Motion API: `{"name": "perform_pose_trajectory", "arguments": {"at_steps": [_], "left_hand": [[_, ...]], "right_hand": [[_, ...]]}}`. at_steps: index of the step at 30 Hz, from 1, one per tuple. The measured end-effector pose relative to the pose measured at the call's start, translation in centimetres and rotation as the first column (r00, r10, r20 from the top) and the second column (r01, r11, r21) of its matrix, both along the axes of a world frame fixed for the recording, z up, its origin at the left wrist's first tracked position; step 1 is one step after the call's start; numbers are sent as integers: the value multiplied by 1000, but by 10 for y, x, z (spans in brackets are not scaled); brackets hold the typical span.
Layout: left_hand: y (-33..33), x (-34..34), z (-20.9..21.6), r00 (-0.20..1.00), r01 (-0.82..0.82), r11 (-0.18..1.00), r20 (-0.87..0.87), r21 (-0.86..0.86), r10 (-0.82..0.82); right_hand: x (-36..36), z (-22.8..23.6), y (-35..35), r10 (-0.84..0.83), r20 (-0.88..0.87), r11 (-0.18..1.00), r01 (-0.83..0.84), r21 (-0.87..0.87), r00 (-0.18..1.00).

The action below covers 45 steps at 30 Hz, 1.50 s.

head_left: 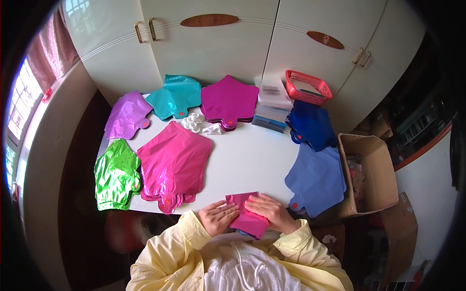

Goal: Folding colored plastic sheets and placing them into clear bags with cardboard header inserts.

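At the table's near edge my two hands hold a folded pink foil balloon. My left hand grips its left side, fingers lying over the foil and the thumb hidden. From the right, my right hand has its fingers across the upper part, also with the thumb out of sight. A strip of blue and purple shows under the balloon's lower end. Left of my hands lies a stack of flat pink star-shaped foil balloons, its tabs toward me.
More flat foil balloons ring the white table: green, lilac, teal, magenta, dark blue and pale blue. White ribbon rolls, clear packets, a red basket and a cardboard box stand around.
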<state>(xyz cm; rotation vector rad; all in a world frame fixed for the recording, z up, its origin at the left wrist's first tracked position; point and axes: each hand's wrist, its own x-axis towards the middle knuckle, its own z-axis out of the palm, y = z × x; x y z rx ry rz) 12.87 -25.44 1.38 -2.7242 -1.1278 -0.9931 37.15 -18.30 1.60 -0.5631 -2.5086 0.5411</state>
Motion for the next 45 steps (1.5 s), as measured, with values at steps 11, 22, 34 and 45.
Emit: {"name": "perform_pose_trajectory", "arguments": {"at_steps": [11, 22, 34, 45], "left_hand": [[-6, 4, 14, 575, 105, 671, 595, -734, 561], [-3, 2, 5, 538, 178, 662, 635, -728, 554], [-2, 11, 2, 534, 56, 679, 597, -732, 599], [2, 13, 4, 524, 115, 639, 593, -761, 612]], "right_hand": [[-18, 20, -10, -332, -246, 619, 14, -785, 911], [-10, 14, -2, -376, -412, 417, -246, -875, 830], [-24, 9, -19, -581, -488, 621, -33, -783, 651], [-26, 3, -14, -605, -428, 609, 43, -792, 671]]}}
